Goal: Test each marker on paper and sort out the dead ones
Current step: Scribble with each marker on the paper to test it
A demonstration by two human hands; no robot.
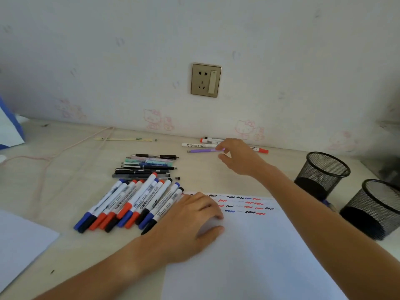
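A white sheet of paper (pixel 249 245) lies in front of me, with rows of black, red and blue squiggles (pixel 244 204) near its top edge. My left hand (pixel 190 221) rests flat on the paper's left side. Left of it lie several whiteboard markers (pixel 134 202) side by side, with blue, red and black caps. Behind them is a row of thinner pens (pixel 149 167). My right hand (pixel 240 156) reaches toward the wall, fingertips touching the end of a purple pen (pixel 201 150), thumb apart below it. Beside it lie a white acrylic marker (pixel 197 145) and red-capped markers (pixel 260 150).
Two black mesh pen cups (pixel 322 172) (pixel 376 208) stand at the right. Another sheet of paper (pixel 19 241) lies at the front left. A pink cable (pixel 54 154) runs across the left of the desk. A wall socket (pixel 206 80) is above the desk.
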